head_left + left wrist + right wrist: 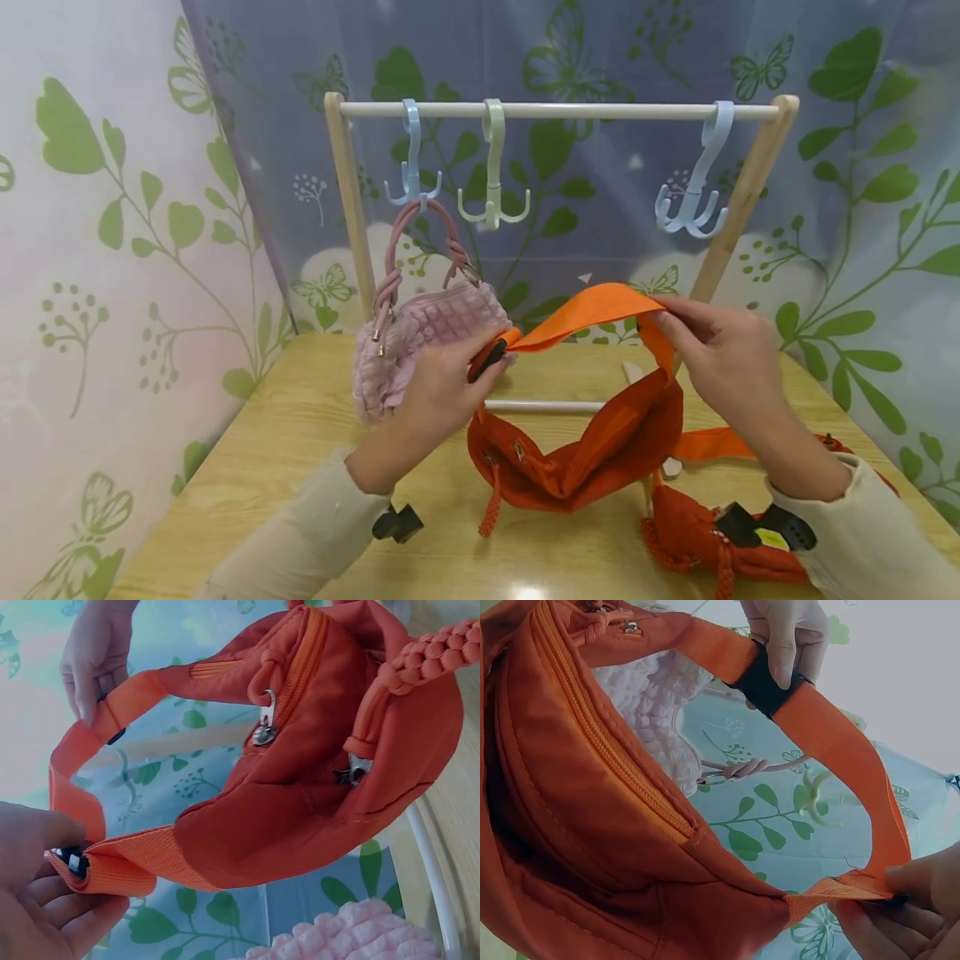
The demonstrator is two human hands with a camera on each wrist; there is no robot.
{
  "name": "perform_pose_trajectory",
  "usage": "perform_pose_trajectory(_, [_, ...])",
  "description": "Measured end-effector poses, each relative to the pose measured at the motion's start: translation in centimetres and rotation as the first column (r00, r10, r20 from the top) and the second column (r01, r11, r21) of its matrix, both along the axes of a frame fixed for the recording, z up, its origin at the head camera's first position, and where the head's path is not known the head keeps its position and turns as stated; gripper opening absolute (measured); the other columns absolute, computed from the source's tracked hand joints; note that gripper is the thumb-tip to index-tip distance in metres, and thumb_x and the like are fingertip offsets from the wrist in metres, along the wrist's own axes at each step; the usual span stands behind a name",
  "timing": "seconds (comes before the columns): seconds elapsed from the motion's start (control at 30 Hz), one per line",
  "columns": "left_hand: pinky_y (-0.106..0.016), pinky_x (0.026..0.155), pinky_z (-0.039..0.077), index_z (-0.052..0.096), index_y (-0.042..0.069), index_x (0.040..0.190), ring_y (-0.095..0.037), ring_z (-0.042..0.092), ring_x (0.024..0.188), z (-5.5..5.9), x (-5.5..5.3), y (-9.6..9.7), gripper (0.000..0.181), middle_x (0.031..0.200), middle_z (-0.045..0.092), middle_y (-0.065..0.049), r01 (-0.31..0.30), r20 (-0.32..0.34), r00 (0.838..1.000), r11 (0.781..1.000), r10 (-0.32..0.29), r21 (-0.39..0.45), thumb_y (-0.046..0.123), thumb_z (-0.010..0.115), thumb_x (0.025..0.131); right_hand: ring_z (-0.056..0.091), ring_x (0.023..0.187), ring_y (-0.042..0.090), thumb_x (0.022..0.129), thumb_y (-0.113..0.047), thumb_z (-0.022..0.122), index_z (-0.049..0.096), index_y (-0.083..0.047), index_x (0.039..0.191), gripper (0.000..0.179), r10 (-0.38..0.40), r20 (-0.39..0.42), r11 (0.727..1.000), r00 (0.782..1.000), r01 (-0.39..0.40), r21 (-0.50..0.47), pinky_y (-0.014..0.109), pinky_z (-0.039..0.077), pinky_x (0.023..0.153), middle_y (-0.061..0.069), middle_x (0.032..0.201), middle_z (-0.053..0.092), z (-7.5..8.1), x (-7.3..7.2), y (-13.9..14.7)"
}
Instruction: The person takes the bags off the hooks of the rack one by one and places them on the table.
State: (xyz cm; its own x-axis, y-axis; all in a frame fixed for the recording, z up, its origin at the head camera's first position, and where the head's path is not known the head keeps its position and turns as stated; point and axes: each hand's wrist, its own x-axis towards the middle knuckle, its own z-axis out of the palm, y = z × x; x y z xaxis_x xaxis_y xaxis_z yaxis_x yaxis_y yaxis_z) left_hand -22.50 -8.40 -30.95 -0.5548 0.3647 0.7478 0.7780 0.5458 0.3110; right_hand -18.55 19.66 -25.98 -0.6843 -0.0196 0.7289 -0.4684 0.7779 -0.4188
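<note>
An orange-red waist bag [577,467] hangs above the table by its bright orange strap [600,302], with zips and a braided pull on its front. My left hand [442,375] grips the strap at a black buckle [769,681]. On the other side my right hand [723,342] pinches the strap near a small dark slider. Between the hands the strap arches up in a loop. In the left wrist view the left fingers [52,900] curl under the folded strap.
A wooden rack with a white bar [562,111] stands behind, carrying two blue hooks [692,196] and a green hook [492,167]. A pink quilted handbag [442,321] hangs from the left blue hook. Another orange-red bag [697,533] lies on the table [255,467] at right.
</note>
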Motion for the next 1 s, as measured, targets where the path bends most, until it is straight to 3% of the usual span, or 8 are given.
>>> perform_pose_trajectory(0.1, [-0.019,0.046,0.04,0.068,0.007,0.122,-0.006,0.047,0.05,0.1,0.5,0.1,0.034,0.084,0.072,-0.006,0.017,0.079,0.997,1.0,-0.015,-0.026,0.015,0.072,0.089,0.043,0.045,0.002,0.089,-0.008,0.07,0.074,-0.002,0.111,0.022,-0.004,0.002,1.0,1.0,0.004,0.028,0.02,0.025,0.038,0.018,0.081,0.073,-0.2,0.4,0.4])
perform_pose_trajectory(0.2, [-0.019,0.044,0.036,0.066,0.008,0.124,-0.005,0.042,0.049,0.3,1.1,0.1,0.035,0.079,0.07,-0.002,0.037,0.183,0.983,0.997,-0.025,-0.06,0.016,0.071,0.09,0.04,0.042,0.002,0.089,-0.007,0.071,0.074,0.0,0.108,0.021,-0.012,0.011,0.997,1.0,0.012,0.071,0.021,0.025,0.037,0.018,0.077,0.072,-0.5,0.9,0.8])
perform_pose_trajectory(0.37, [-0.019,0.048,0.038,0.066,0.011,0.125,-0.003,0.047,0.055,0.3,1.8,0.2,0.035,0.078,0.068,0.003,0.098,0.356,0.932,0.991,-0.059,-0.092,0.019,0.07,0.091,0.032,0.038,-0.001,0.086,-0.005,0.073,0.075,0.0,0.105,0.02,-0.027,-0.019,0.985,0.999,0.03,0.169,0.022,0.022,0.034,0.013,0.068,0.07,-1.0,2.0,1.3])
perform_pose_trajectory(0.53, [-0.019,0.049,0.033,0.068,0.011,0.123,-0.003,0.041,0.055,0.1,1.8,0.2,0.034,0.069,0.061,0.006,0.154,0.432,0.896,0.984,-0.103,-0.084,0.019,0.071,0.09,0.041,0.041,0.001,0.083,-0.003,0.075,0.076,-0.002,0.103,0.02,-0.038,-0.044,0.969,0.998,0.048,0.244,0.021,0.028,0.037,0.01,0.068,0.071,-1.1,3.0,1.3])
perform_pose_trajectory(0.6, [-0.018,0.051,0.037,0.068,0.011,0.122,-0.002,0.044,0.057,0.0,1.7,0.1,0.032,0.071,0.062,0.007,0.175,0.467,0.876,0.981,-0.119,-0.078,0.019,0.071,0.091,0.047,0.044,0.004,0.082,-0.002,0.075,0.076,-0.002,0.101,0.019,-0.047,-0.019,0.966,0.999,0.051,0.252,0.021,0.032,0.038,0.011,0.071,0.071,-1.2,3.4,1.2])
perform_pose_trajectory(0.83, [-0.02,0.059,0.05,0.066,0.007,0.123,-0.001,0.063,0.072,-0.6,1.2,0.1,0.03,0.091,0.072,-0.001,0.268,0.628,0.758,0.962,-0.176,-0.054,0.015,0.066,0.094,0.045,0.044,0.005,0.088,-0.008,0.07,0.075,-0.001,0.104,0.018,-0.083,0.168,0.951,0.982,0.028,0.309,0.023,0.033,0.039,0.009,0.069,0.07,-1.9,4.1,1.0])
perform_pose_trajectory(0.93, [-0.02,0.061,0.052,0.065,0.003,0.122,-0.003,0.065,0.074,-1.1,0.6,0.3,0.03,0.092,0.073,-0.005,0.298,0.659,0.724,0.954,-0.205,-0.03,0.012,0.065,0.094,0.045,0.044,0.007,0.091,-0.01,0.067,0.074,-0.002,0.107,0.019,-0.098,0.235,0.945,0.967,0.017,0.326,0.024,0.034,0.04,0.008,0.07,0.07,-2.1,3.7,0.8])
perform_pose_trajectory(1.0, [-0.02,0.063,0.053,0.065,0.002,0.122,-0.004,0.067,0.078,-1.3,0.2,0.3,0.029,0.094,0.073,-0.007,0.297,0.668,0.716,0.954,-0.205,-0.026,0.011,0.065,0.094,0.044,0.043,0.007,0.092,-0.011,0.066,0.074,-0.002,0.106,0.019,-0.096,0.267,0.944,0.959,0.003,0.331,0.024,0.034,0.04,0.007,0.069,0.069,-2.3,3.3,0.7])
